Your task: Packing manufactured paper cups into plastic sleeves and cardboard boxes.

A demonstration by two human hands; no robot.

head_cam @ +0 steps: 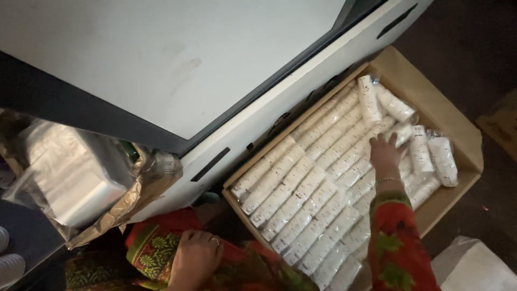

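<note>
Cardboard box [469, 141] of wrapped rolls [301, 199] beside white machine [161, 64].

Head view: looks steeply down from above, near.
Faces: cardboard box [458, 126] at 3 o'clock, white machine [161, 59] at 11 o'clock.

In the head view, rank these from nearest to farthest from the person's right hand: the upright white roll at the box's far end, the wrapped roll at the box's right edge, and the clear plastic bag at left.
From the right hand:
1. Wrapped roll, at the box's right edge, just right of the hand.
2. Upright white roll, at the box's far end, above the hand; close to the first in distance, so that order is tentative.
3. Clear plastic bag, far left, outside the cardboard box.
</note>
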